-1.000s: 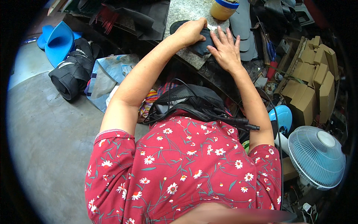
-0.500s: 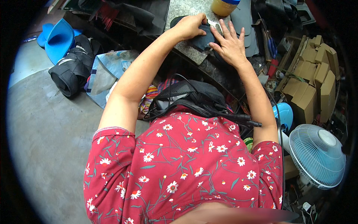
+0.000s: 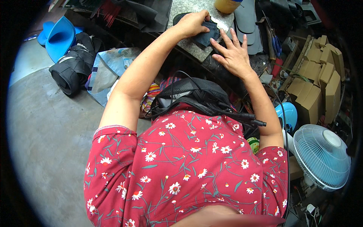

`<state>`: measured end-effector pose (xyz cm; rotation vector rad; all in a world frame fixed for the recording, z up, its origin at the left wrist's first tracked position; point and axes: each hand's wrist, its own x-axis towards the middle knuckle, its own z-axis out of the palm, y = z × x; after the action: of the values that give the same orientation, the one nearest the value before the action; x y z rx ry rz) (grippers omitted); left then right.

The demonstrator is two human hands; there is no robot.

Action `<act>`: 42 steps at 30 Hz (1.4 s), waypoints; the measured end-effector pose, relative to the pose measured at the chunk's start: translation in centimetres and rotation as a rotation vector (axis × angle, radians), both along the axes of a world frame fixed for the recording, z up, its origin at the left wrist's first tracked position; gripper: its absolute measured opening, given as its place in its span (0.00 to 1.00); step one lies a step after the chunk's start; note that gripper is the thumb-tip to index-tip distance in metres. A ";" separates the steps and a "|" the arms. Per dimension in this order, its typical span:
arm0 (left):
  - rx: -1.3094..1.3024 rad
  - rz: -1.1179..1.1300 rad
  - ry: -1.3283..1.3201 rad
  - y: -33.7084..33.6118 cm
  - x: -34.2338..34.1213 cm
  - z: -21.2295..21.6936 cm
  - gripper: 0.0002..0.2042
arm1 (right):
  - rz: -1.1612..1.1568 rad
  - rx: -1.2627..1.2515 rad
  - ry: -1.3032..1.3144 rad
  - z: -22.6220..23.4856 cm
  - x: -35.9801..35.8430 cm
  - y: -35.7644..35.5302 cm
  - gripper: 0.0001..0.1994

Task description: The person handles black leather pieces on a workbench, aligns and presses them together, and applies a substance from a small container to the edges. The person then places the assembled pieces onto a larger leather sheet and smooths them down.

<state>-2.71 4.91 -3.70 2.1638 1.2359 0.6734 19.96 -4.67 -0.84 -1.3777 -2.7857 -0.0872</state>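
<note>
On a speckled stone slab (image 3: 185, 6) at the top lies a dark, flat, round-ended piece (image 3: 207, 36), bluish-grey on its near part; it looks like footwear, but its exact kind does not show. My left hand (image 3: 192, 25) grips it from the left, thumb and forefinger bent over its top. Part of the piece is hidden under that hand. My right hand (image 3: 235, 55) is open beside it, fingers spread and holding nothing, just right of the slab's near corner.
A yellowish jar (image 3: 227, 5) stands at the slab's far side. Grey sole-shaped sheets (image 3: 245, 19) lie to the right, near blue-handled scissors (image 3: 276, 47). Folded cardboard boxes (image 3: 308, 90) and a fan (image 3: 321, 157) stand right. Bundled black straps (image 3: 72, 72) and blue shapes (image 3: 62, 38) are left.
My right hand has drawn back from the dark piece, toward me and slightly right. My left hand keeps its grip, with little movement.
</note>
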 end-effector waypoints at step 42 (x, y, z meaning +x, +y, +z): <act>0.034 0.022 0.084 -1.7 0.1 1.7 0.16 | -0.073 0.011 0.372 -0.3 2.0 3.6 0.19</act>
<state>-2.56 3.20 -2.03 2.2303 1.3022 0.6222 21.94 -1.08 -1.12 -1.3331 -2.4283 0.1380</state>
